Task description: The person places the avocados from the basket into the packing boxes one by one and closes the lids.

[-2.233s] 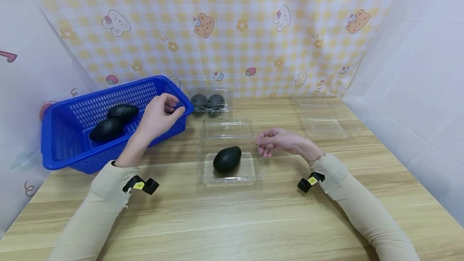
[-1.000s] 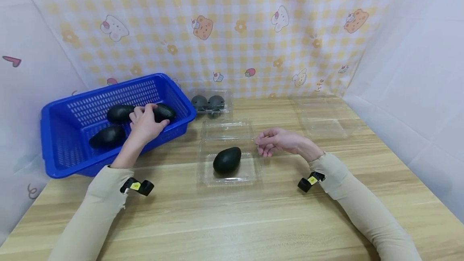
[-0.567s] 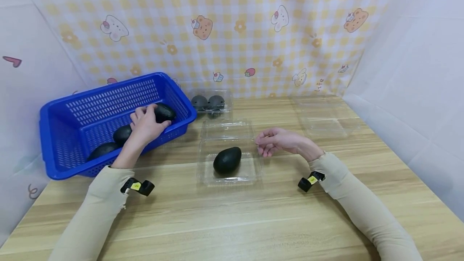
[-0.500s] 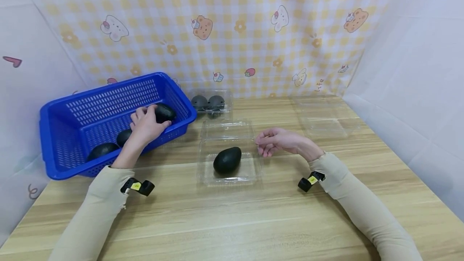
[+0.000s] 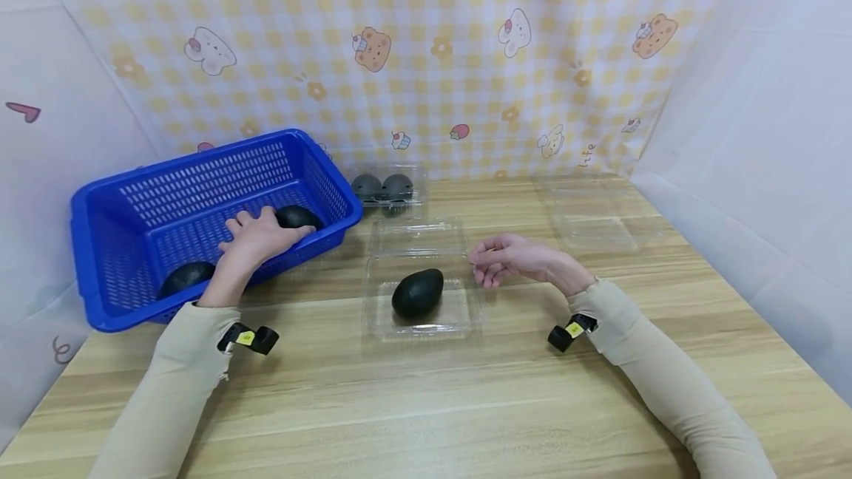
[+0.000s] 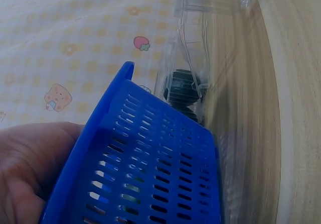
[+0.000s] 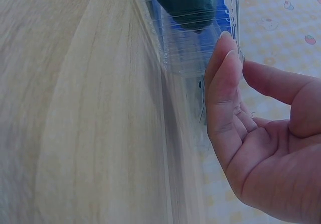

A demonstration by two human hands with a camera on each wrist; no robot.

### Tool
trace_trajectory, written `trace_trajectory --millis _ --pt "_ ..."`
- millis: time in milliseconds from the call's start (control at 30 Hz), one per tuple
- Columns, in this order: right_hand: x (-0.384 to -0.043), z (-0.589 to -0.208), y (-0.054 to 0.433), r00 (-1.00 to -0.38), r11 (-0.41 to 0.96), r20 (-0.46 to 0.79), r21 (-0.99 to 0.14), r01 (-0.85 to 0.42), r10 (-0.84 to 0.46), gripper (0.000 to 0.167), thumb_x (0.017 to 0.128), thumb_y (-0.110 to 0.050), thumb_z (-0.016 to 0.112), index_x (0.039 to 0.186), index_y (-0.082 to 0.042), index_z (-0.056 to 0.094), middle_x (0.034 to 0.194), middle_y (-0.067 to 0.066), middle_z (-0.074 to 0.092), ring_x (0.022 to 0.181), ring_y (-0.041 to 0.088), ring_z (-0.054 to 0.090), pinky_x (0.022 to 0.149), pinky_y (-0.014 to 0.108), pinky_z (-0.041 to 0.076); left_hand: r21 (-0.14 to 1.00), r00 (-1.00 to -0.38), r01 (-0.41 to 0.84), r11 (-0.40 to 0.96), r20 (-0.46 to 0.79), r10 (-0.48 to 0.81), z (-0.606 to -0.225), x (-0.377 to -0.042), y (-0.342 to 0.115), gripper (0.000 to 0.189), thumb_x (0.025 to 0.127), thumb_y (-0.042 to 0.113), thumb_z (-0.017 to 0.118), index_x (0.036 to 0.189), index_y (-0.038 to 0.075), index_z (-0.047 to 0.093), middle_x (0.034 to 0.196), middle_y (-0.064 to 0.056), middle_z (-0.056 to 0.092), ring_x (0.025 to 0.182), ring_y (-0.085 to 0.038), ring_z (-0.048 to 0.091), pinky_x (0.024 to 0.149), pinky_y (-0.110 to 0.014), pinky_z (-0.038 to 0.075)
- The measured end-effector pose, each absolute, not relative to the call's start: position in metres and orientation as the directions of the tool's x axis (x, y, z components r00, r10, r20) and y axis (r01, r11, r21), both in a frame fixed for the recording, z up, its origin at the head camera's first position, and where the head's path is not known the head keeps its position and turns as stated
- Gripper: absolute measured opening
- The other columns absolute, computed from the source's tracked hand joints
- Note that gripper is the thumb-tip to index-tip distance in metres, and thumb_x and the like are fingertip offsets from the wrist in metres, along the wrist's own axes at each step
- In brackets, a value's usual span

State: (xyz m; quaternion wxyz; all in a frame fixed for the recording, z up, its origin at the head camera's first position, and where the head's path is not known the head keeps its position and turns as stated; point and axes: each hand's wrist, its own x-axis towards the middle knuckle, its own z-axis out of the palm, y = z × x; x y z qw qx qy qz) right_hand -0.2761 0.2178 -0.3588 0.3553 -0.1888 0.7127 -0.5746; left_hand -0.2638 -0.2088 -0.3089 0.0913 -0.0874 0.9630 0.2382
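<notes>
My left hand [image 5: 256,236] reaches into the blue basket [image 5: 200,165], fingers spread beside a dark avocado [image 5: 299,216] at its right end. The thumb lies along that avocado's near side. In the left wrist view, the basket wall [image 6: 150,148] hides most of the left hand [image 6: 30,169]. A second avocado [image 5: 187,278] lies at the basket's front left. My right hand [image 5: 515,257] pinches the right edge of an open clear plastic clamshell box [image 5: 459,316] between thumb and fingers. One avocado [image 5: 418,294] lies in the box. The right wrist view shows the right hand [image 7: 261,143] at the box's edge.
Behind the open box stands another clear box [image 5: 416,176] with dark round-ended fruit [image 5: 382,188] inside. Empty clear packaging [image 5: 592,213] lies at the back right of the wooden table [image 5: 426,405]. A patterned curtain [image 5: 439,87] closes off the back.
My left hand took hold of the right-hand avocado, then spread its fingers and shifted lower and left. Other avocados in the basket rolled forward; one is now out of sight. My right hand stayed put.
</notes>
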Motion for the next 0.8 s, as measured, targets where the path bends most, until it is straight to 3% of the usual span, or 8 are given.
trace_trajectory --millis 167,367,433,533,667,800 --pt "-0.276 -0.358 0.217 -0.675 0.271 -0.288 -0.953 0.135 -0.679 0.026 0.106 -0.009 0.05 0.118 0.013 0.048 0.089 0.009 0.067 0.075 0.015 0.067 0.068 0.024 0.055 0.438 -0.958 -0.222 0.871 -0.266 -0.111 -0.307 -0.262 -0.211 0.104 0.095 0.061 0.053 0.157 -0.007 0.005 0.152 -0.048 -0.008 0.139 -0.066 -0.01 0.103 -0.083 0.004" --pt "-0.277 -0.359 0.217 -0.674 0.273 -0.286 -0.953 0.128 -0.681 0.025 0.106 -0.01 0.05 0.117 0.013 0.049 0.088 0.009 0.067 0.074 0.015 0.066 0.067 0.024 0.055 0.446 -0.954 -0.202 0.872 -0.293 -0.071 -0.303 -0.26 -0.216 0.103 0.094 0.065 0.051 0.158 -0.002 0.007 0.154 -0.044 0.011 0.139 -0.066 0.004 0.103 -0.083 0.007" --pt "-0.277 -0.36 0.218 -0.675 0.272 -0.284 -0.954 0.127 -0.681 0.025 0.106 -0.01 0.05 0.117 0.013 0.049 0.088 0.009 0.067 0.074 0.015 0.066 0.067 0.024 0.055 0.443 -0.954 -0.186 0.877 -0.297 -0.052 -0.301 -0.259 -0.218 0.101 0.095 0.063 0.05 0.157 -0.003 0.006 0.153 -0.044 0.014 0.138 -0.065 0.011 0.105 -0.08 0.013" --pt "-0.276 -0.359 0.218 -0.675 0.268 -0.283 -0.955 0.13 -0.681 0.025 0.106 -0.01 0.051 0.117 0.013 0.049 0.088 0.009 0.067 0.074 0.015 0.066 0.067 0.024 0.055 0.42 -0.947 -0.18 0.889 -0.319 -0.041 -0.299 -0.258 -0.219 0.098 0.098 0.058 0.047 0.156 -0.008 0.003 0.152 -0.046 0.01 0.138 -0.065 0.012 0.107 -0.075 0.019" --pt "-0.276 -0.359 0.219 -0.673 0.267 -0.285 -0.955 0.133 -0.683 0.025 0.106 -0.01 0.051 0.116 0.013 0.049 0.088 0.009 0.068 0.075 0.016 0.067 0.067 0.025 0.055 0.367 -0.928 -0.2 0.909 -0.368 -0.056 -0.298 -0.259 -0.22 0.093 0.102 0.052 0.042 0.153 -0.015 0.003 0.15 -0.051 -0.001 0.137 -0.068 0.0 0.11 -0.075 0.013" --pt "-0.276 -0.359 0.219 -0.673 0.267 -0.283 -0.955 0.13 -0.684 0.024 0.105 -0.01 0.051 0.115 0.012 0.049 0.088 0.009 0.067 0.074 0.015 0.066 0.067 0.024 0.055 0.32 -0.922 -0.185 0.929 -0.384 -0.051 -0.296 -0.259 -0.223 0.09 0.103 0.051 0.039 0.151 -0.019 0.009 0.148 -0.052 0.002 0.136 -0.069 0.0 0.111 -0.075 0.01"
